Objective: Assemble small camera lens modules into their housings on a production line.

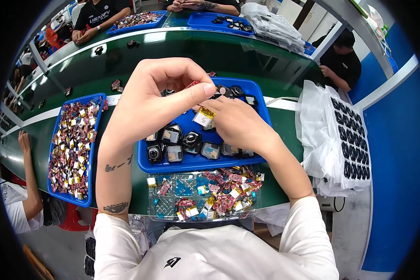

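My left hand (168, 91) is raised over a blue tray (200, 165), its thumb and fingers pinched on a small red circuit board (192, 85), mostly hidden by the fingers. Below the thumb hangs a small silver battery (204, 117) with a yellow end, in front of my right hand; whether it is joined to the board is hard to see. My right hand (240, 119) reaches low into the tray among black square watch-like casings (192, 139). Its fingertips are hidden, so what they hold, if anything, does not show. Several casings lie near the tray's front edge.
Nearest me, a clear compartmented plastic tray (175, 185) holds red boards and batteries. A long blue tray (74, 149) of similar parts stands left. White sheets with rows of black parts (351, 137) are stacked right. Co-workers sit across the green bench (172, 49) and at left.
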`<state>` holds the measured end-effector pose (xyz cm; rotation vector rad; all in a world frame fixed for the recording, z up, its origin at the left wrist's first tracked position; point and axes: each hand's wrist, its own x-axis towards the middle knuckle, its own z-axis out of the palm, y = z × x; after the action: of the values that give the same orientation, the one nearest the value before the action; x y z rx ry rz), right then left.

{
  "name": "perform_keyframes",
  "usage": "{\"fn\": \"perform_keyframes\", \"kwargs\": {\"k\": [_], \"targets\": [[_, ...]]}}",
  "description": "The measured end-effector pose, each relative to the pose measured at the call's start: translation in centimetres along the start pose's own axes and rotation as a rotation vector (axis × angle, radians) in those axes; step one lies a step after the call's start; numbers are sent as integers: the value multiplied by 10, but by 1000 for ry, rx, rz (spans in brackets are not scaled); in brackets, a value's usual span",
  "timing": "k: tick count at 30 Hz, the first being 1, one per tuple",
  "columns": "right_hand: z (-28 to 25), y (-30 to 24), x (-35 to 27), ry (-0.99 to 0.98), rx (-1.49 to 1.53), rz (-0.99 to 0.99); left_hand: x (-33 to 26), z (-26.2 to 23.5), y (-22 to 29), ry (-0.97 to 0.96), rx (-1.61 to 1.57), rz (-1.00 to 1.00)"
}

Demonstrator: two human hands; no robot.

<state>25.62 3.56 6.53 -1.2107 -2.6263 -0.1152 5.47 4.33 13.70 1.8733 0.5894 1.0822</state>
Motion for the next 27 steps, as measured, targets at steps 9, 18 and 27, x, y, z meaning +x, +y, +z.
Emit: {"fn": "perform_keyframes", "kwargs": {"k": [9, 18, 27], "targets": [[5, -15, 4, -252, 199, -115, -1, 0, 0, 74, 37, -1], [-1, 7, 7, -55, 936, 195, 1, 4, 3, 94, 99, -37], [-29, 0, 5, 221, 1602, 376, 1, 19, -6, 151, 318, -117]]}}
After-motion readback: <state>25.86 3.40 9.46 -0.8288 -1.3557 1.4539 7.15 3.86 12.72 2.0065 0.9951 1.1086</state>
